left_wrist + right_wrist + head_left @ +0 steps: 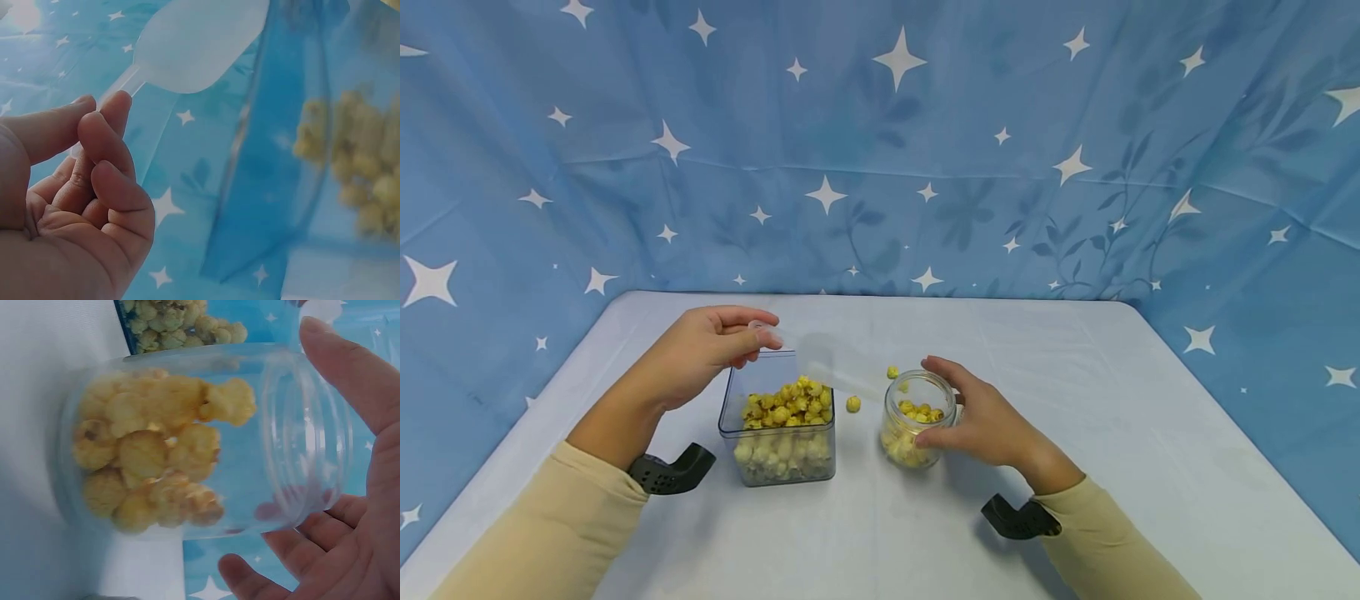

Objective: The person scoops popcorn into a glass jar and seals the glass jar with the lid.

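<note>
My left hand [715,342] pinches the handle of a translucent white scoop [200,44] between thumb and fingertips. The scoop's bowl, which looks empty in the left wrist view, hangs above the far right edge of a clear square container [790,479]. Yellow popcorn [786,404] fills much of that container. To the right, my right hand [985,417] holds an uncapped clear jar [891,421] near its rim, thumb on the near side and fingers on the far side. Several popcorn pieces [147,453] lie in the jar's lower part, which stands upright on the table.
Between container and jar, a loose popcorn piece [853,404] lies on the white tablecloth [865,533]. Another piece [892,372] sits farther back, beside the jar. A blue curtain with white stars [880,150] hangs behind the table.
</note>
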A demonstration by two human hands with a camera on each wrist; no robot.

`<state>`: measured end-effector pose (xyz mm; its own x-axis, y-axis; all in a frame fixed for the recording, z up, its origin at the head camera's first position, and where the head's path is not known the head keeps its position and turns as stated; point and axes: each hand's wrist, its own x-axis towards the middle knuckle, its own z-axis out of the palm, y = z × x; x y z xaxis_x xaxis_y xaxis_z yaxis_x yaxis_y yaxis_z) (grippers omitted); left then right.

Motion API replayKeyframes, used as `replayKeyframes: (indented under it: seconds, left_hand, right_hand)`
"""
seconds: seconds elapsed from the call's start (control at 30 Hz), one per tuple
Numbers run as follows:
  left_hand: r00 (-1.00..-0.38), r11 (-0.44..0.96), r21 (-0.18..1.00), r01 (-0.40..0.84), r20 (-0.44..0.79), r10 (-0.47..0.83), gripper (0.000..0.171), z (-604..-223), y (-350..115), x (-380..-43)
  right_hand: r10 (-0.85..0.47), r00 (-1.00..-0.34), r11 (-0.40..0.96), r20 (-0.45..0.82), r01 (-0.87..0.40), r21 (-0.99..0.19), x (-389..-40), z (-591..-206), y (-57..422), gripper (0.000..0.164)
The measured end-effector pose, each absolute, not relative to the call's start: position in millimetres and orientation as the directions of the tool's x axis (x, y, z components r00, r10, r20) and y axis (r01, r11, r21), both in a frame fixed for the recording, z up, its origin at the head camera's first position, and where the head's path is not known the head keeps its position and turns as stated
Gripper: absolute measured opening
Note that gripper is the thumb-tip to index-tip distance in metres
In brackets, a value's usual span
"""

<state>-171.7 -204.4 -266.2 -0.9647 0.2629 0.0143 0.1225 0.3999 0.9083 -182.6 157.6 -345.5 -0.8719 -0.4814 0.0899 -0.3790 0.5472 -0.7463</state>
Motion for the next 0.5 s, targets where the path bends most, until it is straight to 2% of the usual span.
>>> replayKeyframes:
  seconds: [0.23,0.5]
  left_hand:
    - [-0.967,0.405,0.902,0.15,0.048,0.25,0.038,-267,-228,-163]
    - [-0.97,0.378,0.909,0.177,0.096,0.224,0.035,-269,-253,-155]
  right_hand:
    - [-0.496,-0.849,0.556,0.179,-0.47,-0.686,-183,-333,151,0.097]
    - [-0.567,-0.808,0.515,0.161,-0.5,-0.697,-184,-313,126,0.101]
